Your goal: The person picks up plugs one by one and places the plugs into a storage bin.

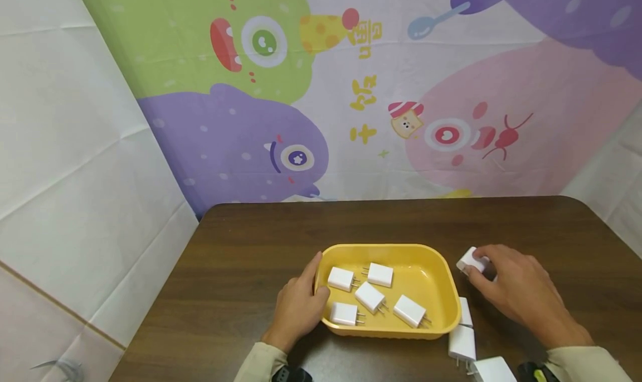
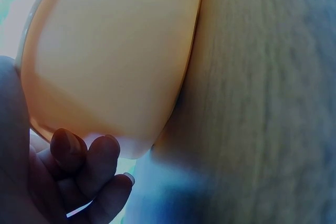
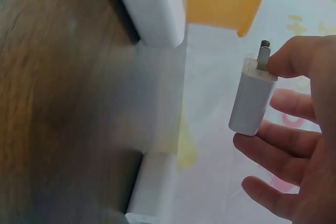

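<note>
A yellow plastic basin (image 1: 386, 332) stands on the table, with several white plug-in chargers (image 1: 370, 297) lying in it, metal prongs showing. My left hand (image 1: 297, 306) grips its left rim, thumb at the edge. The left wrist view has the fingers (image 2: 100, 158) curled against the basin's outer wall (image 2: 115, 61). To the right of the basin, my right hand (image 1: 521, 281) pinches a white charger (image 1: 471, 260) between thumb and fingers. In the right wrist view this charger (image 3: 252, 100) has its prongs by a fingertip, clear of the table.
More white chargers (image 1: 461, 343) lie along the basin's right side, one (image 1: 494, 369) at the near edge of the view. Another charger (image 3: 152, 187) lies on the table beneath the right hand. Behind the brown table (image 1: 261, 231) hangs a cartoon-printed cloth (image 1: 361, 164).
</note>
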`<control>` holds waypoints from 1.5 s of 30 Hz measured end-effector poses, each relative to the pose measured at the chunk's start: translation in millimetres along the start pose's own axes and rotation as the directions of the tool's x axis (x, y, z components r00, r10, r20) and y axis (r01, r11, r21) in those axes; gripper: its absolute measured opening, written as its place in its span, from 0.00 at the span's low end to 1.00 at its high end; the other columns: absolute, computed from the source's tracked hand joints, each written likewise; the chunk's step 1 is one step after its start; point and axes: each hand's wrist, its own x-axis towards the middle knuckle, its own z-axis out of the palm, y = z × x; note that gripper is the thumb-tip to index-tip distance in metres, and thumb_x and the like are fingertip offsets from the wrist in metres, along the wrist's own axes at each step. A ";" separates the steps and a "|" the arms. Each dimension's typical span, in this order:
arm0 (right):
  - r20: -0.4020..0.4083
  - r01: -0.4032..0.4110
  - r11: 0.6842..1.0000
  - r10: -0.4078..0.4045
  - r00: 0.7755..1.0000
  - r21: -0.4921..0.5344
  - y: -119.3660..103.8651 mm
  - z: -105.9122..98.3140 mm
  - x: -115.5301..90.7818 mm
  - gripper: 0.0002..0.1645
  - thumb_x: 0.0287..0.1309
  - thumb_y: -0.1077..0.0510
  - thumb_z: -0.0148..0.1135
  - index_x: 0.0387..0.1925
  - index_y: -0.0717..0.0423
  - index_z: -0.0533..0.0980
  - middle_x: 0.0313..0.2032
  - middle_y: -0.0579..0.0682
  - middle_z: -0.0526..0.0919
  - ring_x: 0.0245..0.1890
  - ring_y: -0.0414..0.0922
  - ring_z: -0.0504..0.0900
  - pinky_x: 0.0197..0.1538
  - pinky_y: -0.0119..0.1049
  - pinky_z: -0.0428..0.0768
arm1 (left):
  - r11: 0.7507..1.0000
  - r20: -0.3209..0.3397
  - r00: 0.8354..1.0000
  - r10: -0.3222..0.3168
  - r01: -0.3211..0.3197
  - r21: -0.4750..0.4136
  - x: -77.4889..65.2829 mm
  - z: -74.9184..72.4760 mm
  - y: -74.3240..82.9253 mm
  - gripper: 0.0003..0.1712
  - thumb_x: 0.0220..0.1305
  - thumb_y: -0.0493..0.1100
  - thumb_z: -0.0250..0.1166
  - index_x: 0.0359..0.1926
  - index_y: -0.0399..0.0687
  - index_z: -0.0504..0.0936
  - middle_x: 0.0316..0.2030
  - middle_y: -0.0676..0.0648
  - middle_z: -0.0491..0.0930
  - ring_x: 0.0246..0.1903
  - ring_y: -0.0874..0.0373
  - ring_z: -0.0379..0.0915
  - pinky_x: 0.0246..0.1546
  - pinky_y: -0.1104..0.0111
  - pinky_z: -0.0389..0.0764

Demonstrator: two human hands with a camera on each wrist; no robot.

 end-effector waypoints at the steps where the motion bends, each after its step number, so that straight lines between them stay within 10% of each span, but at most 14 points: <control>1: -0.014 0.007 1.000 -0.007 1.000 0.002 -1.2 -0.6 -0.2 0.24 0.53 0.47 0.73 0.44 0.60 0.80 0.46 0.64 0.82 0.42 0.61 0.80 0.50 0.67 0.71 | 1.000 -0.001 1.000 0.001 -0.001 0.001 0.0 0.0 -0.1 0.38 0.60 0.44 0.59 0.73 0.52 0.68 0.40 0.45 0.86 0.30 0.55 0.75 0.36 0.54 0.76; 33: -0.098 0.184 0.981 -0.177 0.979 0.067 -47.3 -4.6 -5.5 0.20 0.52 0.49 0.73 0.42 0.57 0.81 0.44 0.57 0.85 0.44 0.59 0.82 0.52 0.61 0.71 | 1.000 0.015 1.000 -0.011 0.011 -0.004 -0.2 -0.2 -0.5 0.39 0.59 0.43 0.59 0.74 0.53 0.67 0.44 0.44 0.86 0.32 0.55 0.77 0.37 0.53 0.76; 45: -0.224 0.395 0.915 -0.369 0.902 0.081 -51.9 11.8 -5.6 0.18 0.46 0.51 0.74 0.39 0.52 0.81 0.41 0.48 0.85 0.43 0.49 0.83 0.48 0.53 0.74 | 1.000 0.008 1.000 -0.006 0.006 0.004 -0.1 0.4 -0.6 0.39 0.60 0.43 0.59 0.74 0.53 0.67 0.44 0.44 0.86 0.32 0.55 0.77 0.38 0.53 0.76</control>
